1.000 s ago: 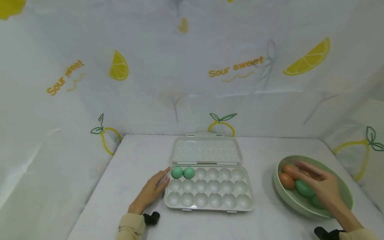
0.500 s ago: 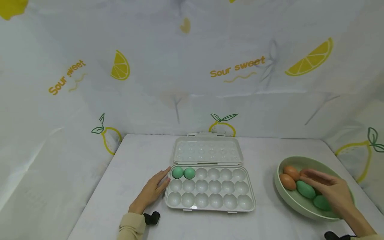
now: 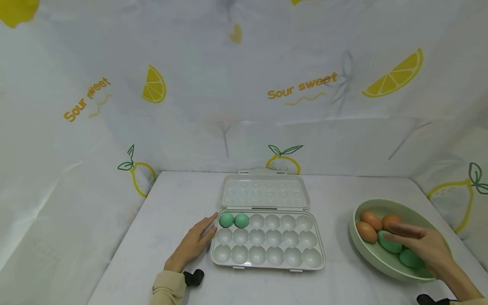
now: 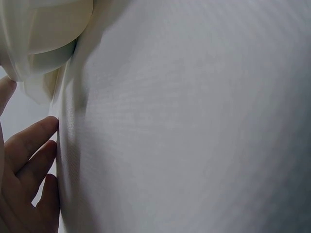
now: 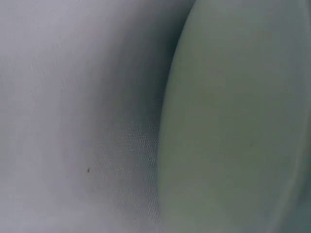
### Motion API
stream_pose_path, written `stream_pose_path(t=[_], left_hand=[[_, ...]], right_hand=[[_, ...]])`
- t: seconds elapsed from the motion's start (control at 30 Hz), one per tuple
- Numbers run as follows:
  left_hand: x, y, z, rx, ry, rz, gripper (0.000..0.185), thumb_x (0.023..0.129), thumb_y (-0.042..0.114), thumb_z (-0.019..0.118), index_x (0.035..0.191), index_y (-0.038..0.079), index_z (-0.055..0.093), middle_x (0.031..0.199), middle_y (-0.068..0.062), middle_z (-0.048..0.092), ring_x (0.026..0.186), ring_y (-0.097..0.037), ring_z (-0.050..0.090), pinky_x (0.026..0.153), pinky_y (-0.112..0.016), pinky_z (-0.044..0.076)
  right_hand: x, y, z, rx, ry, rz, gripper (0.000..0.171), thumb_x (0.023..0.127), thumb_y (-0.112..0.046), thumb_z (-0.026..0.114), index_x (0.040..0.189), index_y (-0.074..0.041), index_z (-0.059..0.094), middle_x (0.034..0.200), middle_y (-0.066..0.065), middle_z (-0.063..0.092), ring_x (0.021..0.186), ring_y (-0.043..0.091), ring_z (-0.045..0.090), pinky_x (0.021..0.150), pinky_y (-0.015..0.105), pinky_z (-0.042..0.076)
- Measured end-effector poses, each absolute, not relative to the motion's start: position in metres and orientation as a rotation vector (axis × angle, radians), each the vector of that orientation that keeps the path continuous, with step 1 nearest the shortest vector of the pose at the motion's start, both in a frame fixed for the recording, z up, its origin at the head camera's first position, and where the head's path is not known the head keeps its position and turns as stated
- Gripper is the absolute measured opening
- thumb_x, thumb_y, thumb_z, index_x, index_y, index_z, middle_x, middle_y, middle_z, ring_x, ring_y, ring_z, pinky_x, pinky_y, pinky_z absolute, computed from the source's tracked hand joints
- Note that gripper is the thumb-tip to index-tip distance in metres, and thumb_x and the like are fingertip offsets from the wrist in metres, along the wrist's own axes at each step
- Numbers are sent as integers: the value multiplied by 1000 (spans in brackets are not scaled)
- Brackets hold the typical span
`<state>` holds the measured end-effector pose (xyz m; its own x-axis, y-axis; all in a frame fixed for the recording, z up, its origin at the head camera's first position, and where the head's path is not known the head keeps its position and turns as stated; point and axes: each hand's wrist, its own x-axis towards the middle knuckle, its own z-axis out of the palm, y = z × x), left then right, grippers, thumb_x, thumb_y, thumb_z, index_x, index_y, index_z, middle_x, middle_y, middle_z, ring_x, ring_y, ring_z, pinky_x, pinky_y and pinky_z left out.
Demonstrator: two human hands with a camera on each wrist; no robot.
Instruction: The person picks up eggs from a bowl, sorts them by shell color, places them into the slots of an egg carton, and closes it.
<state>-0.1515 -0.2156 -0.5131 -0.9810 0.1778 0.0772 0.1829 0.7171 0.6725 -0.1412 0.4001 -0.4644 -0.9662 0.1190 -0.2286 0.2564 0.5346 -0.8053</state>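
The left hand [image 3: 192, 245] lies flat, palm down, fingers straight, near the worktop's front edge. The right hand [image 3: 423, 245] hovers toward the right edge, fingers extended, gripping nothing.

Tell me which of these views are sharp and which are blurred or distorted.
Head view: evenly lit and sharp on the egg tray and green bowl, with wide-angle bending at the edges. Left wrist view: very close, soft, showing fingers beside the tray wall. Right wrist view: out of focus, only the bowl's side and a dark shadow.
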Motion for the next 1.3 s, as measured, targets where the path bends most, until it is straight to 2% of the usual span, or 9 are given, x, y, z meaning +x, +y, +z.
stream_pose_path(t=[0.23,0.33,0.43,0.57,0.67,0.77,0.9,1.1,1.3], left_hand=[[-150,-216,-513,-299,-2901,-1136,51,106,36,56,154,21,48,154,-13,54,148,-43,42,123,-61,33],[-150,-215,-512,-298,-2905,-1135,51,106,36,55,154,20,49,153,-14,54,148,-44,42,123,-61,33],[-149,-213,-510,-288,-2914,-1151,51,106,37,54,154,20,48,154,-14,53,149,-44,40,124,-61,32],[-148,-213,-509,-276,-2920,-1169,52,106,38,54,155,21,48,155,-14,52,150,-43,39,125,-60,31],[-148,-212,-509,-275,-2918,-1167,52,106,38,54,155,21,48,155,-14,52,150,-43,39,125,-61,31],[-148,-212,-509,-273,-2915,-1165,52,106,39,54,155,22,47,155,-14,52,150,-42,39,124,-61,31],[-148,-213,-509,-276,-2913,-1161,52,106,39,54,155,22,47,155,-14,52,150,-43,40,124,-62,31],[-148,-213,-508,-284,-2912,-1155,52,106,38,54,155,22,47,155,-15,52,150,-43,40,124,-61,31],[-149,-214,-510,-298,-2909,-1151,52,106,39,54,155,23,47,155,-13,53,150,-43,40,124,-61,32]], right_hand=[[-142,397,-468,118,2683,-1340,53,90,-27,80,133,1,66,101,-43,60,91,-29,48,72,0,45],[-142,394,-470,40,2704,-1252,60,90,-28,80,136,5,61,104,-42,59,93,-30,46,74,0,44],[-144,391,-471,11,2717,-1166,66,89,-30,81,138,7,58,115,-26,69,93,-30,43,75,0,43],[-146,388,-471,19,2725,-1073,69,88,-33,82,140,6,57,131,17,70,91,-28,41,72,4,43],[-146,386,-471,3,2735,-1033,70,87,-32,83,139,8,58,135,32,62,90,-26,42,71,9,46],[-146,384,-470,-17,2736,-1011,69,87,-31,83,137,10,59,133,35,63,89,-23,46,71,13,49],[-147,383,-470,-18,2735,-1008,68,88,-31,82,136,10,59,132,34,63,87,-21,48,70,14,50],[-144,388,-468,-14,2787,-1049,66,92,-33,78,140,8,56,139,33,59,93,-30,34,71,9,44],[-141,391,-465,-9,2796,-1159,62,94,-31,76,137,9,58,116,-25,66,95,-33,34,72,4,42]])
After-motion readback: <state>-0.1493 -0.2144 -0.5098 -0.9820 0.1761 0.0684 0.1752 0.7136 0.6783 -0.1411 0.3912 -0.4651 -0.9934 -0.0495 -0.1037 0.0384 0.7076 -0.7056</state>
